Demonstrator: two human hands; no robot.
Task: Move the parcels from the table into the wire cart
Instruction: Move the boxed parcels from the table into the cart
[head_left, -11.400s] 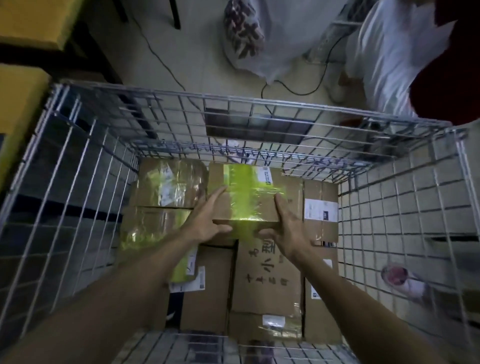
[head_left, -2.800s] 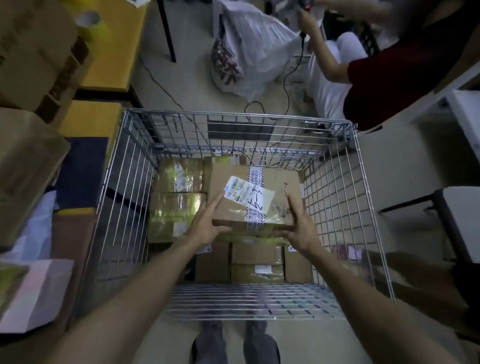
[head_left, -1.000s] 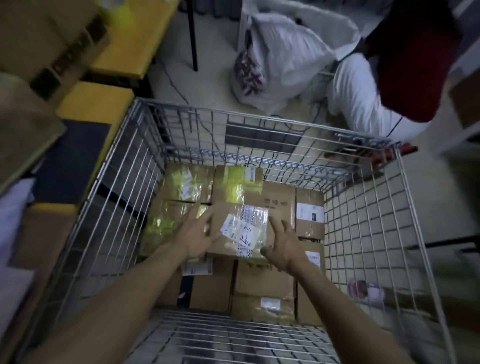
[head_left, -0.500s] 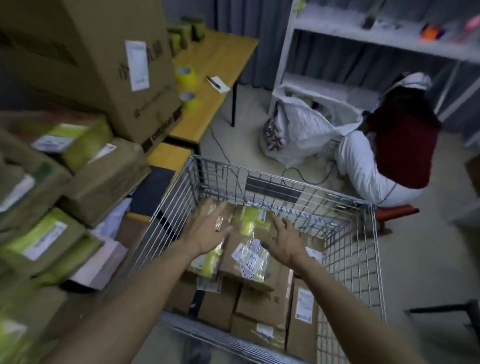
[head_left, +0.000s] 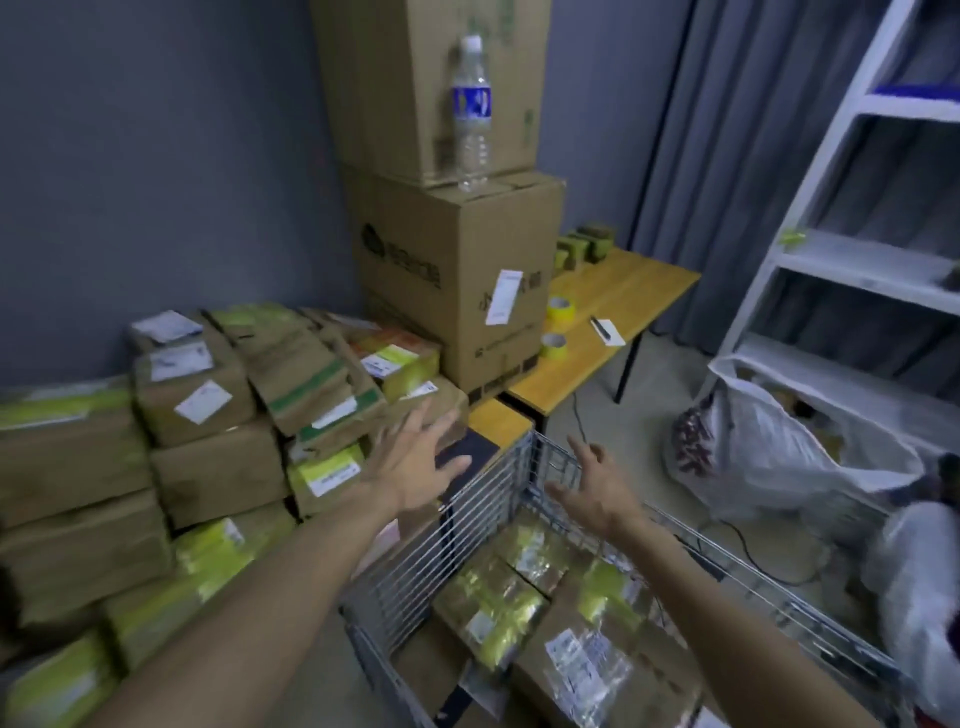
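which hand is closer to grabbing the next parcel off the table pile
Left. The left hand is spread open at the edge of the stacked parcels, fingertips over the nearest one. The right hand hovers open above the far corner of the wire cart, farther from the stack.

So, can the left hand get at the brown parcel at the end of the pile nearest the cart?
Probably yes. The left hand is open, holds nothing and hovers right at that parcel, with nothing between them. The wire cart stands beside, not across the way.
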